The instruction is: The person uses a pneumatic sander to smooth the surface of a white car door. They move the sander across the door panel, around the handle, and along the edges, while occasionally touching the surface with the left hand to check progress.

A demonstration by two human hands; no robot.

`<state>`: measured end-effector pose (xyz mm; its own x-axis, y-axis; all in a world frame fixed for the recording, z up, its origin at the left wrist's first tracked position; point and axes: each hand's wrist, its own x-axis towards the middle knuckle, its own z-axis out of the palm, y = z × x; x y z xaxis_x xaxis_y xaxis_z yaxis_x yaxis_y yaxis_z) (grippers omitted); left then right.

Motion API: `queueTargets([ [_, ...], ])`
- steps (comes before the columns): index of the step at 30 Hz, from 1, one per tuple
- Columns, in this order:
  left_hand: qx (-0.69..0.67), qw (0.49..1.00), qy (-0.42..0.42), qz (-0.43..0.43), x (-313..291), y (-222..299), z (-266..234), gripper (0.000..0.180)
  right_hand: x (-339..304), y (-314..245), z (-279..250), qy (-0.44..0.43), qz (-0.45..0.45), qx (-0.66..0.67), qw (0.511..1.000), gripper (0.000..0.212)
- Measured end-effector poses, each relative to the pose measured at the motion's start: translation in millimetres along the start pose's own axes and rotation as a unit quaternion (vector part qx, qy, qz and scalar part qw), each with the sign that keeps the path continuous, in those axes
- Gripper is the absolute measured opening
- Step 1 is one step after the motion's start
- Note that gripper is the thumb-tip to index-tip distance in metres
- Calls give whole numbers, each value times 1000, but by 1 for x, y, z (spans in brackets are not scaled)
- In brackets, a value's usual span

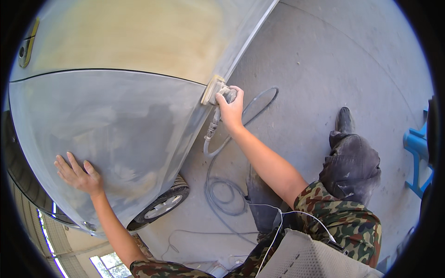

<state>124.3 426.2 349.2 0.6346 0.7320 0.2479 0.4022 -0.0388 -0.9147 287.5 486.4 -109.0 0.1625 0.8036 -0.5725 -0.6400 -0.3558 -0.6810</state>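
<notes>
A pneumatic sander (217, 92) is in the grip of my right hand (232, 107), its flat pad against the lower side of a car body near a door seam. A hose runs down from the sander's fitting. My left hand (79, 176) lies flat with fingers spread on the grey, sanded door panel (125, 120). Beyond the seam, the adjoining panel (134, 34) shows a yellowish patch of filler with grey edges. The pad's contact face is hidden.
The grey air hose (222, 211) loops and coils across the concrete floor (296, 92). A car wheel (162, 204) stands below the panel. A blue metal stand (418, 148) is at the right. White cables (306, 213) hang across my body.
</notes>
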Motion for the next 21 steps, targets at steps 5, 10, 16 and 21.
queueTargets([
  [5, 9, 1000, 10, 12, -1, 3, 8, 52, 53, -8, -9, 7, -72, 22, 997, 57],
  [10, 21, 1000, 12, 11, -13, -2, 15, 52, 66, -1, -15, -18, -71, 47, 996, 55],
  [16, 22, 999, 22, 29, 5, 12, 1, 52, 54, 4, -27, -37, -93, 9, 995, 58],
  [21, 32, 999, -4, 28, 67, 19, -35, 53, 123, -65, -60, -37, -58, 64, 996, 57],
])
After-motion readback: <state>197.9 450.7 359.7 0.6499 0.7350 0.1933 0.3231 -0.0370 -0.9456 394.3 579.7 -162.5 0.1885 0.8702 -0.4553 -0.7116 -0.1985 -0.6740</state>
